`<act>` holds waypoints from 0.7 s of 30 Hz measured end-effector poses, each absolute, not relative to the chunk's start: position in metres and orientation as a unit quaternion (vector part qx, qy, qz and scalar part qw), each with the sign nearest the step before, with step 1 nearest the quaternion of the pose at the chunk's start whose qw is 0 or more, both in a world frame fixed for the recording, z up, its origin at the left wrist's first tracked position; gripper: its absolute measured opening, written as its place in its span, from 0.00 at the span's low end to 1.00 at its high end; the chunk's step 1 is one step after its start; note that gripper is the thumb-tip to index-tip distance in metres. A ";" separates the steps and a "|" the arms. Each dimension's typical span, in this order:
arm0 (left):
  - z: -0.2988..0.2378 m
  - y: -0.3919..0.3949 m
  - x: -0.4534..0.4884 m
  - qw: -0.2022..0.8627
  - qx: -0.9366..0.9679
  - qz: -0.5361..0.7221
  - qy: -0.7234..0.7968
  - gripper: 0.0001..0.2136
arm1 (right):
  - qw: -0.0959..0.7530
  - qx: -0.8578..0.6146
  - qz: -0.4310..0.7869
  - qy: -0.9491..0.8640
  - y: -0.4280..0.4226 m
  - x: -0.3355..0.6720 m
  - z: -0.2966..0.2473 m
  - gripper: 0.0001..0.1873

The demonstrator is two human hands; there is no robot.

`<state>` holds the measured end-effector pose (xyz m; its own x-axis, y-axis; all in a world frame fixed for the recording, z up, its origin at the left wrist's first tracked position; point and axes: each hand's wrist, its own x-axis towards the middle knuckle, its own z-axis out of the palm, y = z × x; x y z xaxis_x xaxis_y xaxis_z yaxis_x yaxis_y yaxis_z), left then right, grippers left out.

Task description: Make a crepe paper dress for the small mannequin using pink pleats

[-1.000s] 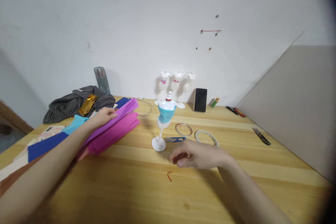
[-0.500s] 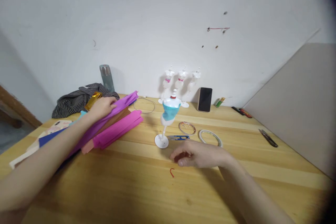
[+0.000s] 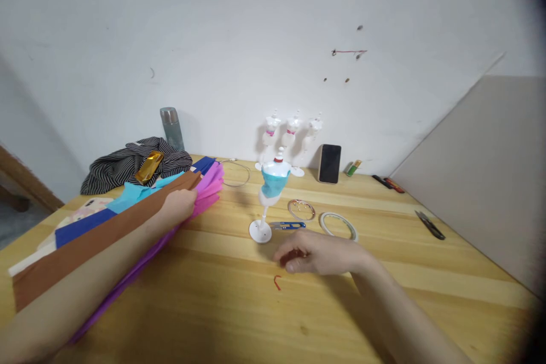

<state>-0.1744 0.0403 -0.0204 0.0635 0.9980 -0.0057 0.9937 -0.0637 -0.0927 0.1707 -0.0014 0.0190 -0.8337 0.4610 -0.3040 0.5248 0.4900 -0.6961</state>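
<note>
My left hand [image 3: 179, 205] is closed on the far end of a stack of folded crepe paper [image 3: 106, 227], with brown, blue, cyan, pink and purple layers along the table's left side. My right hand [image 3: 318, 253] rests curled on the table with something small and red in its fingers. A short red scrap [image 3: 276, 282] lies just in front of it. A small white mannequin stand [image 3: 269, 193] wrapped in blue paper stands beyond the right hand, with blue-handled snips [image 3: 288, 225] beside its base.
A tape ring [image 3: 338, 224] and a metal ring [image 3: 301, 209] lie right of the stand. At the wall: three white mannequin stands [image 3: 290, 139], a phone [image 3: 330, 163], a flask [image 3: 171, 128], striped cloth [image 3: 132, 162]. Black snips [image 3: 430, 224] lie by a grey board [image 3: 486, 165].
My left hand has come down and back toward me with the paper stack; the brown sheet now lies on top and the purple and pink sheets sit lower. The right hand has barely moved.
</note>
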 end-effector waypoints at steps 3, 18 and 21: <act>-0.010 0.048 -0.191 0.049 -0.707 -0.016 -0.706 0.18 | 0.027 0.279 -0.420 0.863 0.000 0.172 0.018 0.09; 0.031 0.056 -0.205 0.145 -0.762 -0.066 -0.628 0.13 | -0.234 0.470 -0.417 0.742 0.031 0.139 -0.035 0.16; 0.051 0.059 -0.211 0.112 -0.737 -0.104 -0.659 0.10 | -0.256 0.462 -0.403 0.747 0.037 0.131 -0.046 0.11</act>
